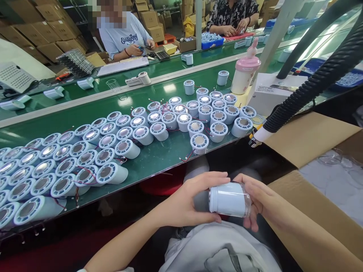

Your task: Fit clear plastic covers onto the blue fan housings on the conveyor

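**Two hands round one pale-blue cylinder**

Right above the lap, here is the pale-blue cylinder (227, 200), on its side with a clear cover (247, 204) at its right end. The left hand (191, 202) cups the grey end, thumb and fingers apart on either side of it. The right hand (262, 204) curls round the clear end, fingers bent; some fingertips are hidden behind it.

Over to the right, a cardboard box (292, 196) stands open, clear, cup-like pieces (337, 156) and whitish material inside, its far side cut off by the frame.

Now the green bench (154, 158): rows of upright or tilted blue units (199, 143) with silvery round tops, thin red wires among them, the left rows running out of view. Behind stands a pink-lidded bottle (241, 77), contents unseen, and a black ribbed hose (306, 75) slants in.

Farther across, a blue tray (211, 45) is heaped with small pale pieces. Beside it, a person in a dark patterned top (219, 15) brings both hands together, their hold hard to make out.
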`<state>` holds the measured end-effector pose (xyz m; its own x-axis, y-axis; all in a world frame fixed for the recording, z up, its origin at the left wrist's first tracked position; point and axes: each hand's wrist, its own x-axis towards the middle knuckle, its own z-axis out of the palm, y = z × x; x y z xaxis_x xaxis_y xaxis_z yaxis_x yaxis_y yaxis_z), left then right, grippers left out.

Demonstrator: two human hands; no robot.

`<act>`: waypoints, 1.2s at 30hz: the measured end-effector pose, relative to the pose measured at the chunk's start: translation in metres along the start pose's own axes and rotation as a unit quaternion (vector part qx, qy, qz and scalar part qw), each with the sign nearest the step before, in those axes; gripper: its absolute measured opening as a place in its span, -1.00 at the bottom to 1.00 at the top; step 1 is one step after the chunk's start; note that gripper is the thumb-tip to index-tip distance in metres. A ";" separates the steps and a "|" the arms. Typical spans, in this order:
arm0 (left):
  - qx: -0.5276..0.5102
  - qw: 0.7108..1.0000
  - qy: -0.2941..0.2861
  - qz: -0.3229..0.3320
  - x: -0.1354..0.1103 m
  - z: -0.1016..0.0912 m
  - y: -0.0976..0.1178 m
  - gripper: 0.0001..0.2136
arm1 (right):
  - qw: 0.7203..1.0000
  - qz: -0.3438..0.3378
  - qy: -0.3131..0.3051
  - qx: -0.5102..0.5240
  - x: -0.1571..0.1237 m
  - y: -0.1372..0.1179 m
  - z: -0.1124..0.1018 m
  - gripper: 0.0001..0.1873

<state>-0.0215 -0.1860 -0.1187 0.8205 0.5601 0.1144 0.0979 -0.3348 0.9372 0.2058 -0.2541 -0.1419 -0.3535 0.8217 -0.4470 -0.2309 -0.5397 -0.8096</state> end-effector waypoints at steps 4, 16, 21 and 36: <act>-0.010 1.000 0.000 0.005 0.000 0.000 -0.002 -0.33 | 0.998 0.051 -0.004 0.043 0.002 -0.001 0.003 -0.44; -0.104 0.991 0.040 -0.077 -0.001 0.008 0.003 -0.39 | 0.996 0.053 -0.063 -0.026 0.009 0.013 -0.002 -0.06; -0.197 0.968 0.028 -0.154 -0.001 0.006 0.002 -0.36 | 0.896 -0.322 0.034 -0.303 0.000 0.018 -0.015 -0.30; -0.252 0.953 -0.033 -0.166 -0.001 0.010 -0.009 -0.27 | 0.975 -0.176 0.027 -0.132 0.001 0.017 -0.012 -0.52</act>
<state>-0.0180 -0.1911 -0.1306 0.8264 0.5181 -0.2206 0.0880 0.2681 0.9594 0.2120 -0.2598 -0.1603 -0.2438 0.9600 -0.1375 -0.0847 -0.1623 -0.9831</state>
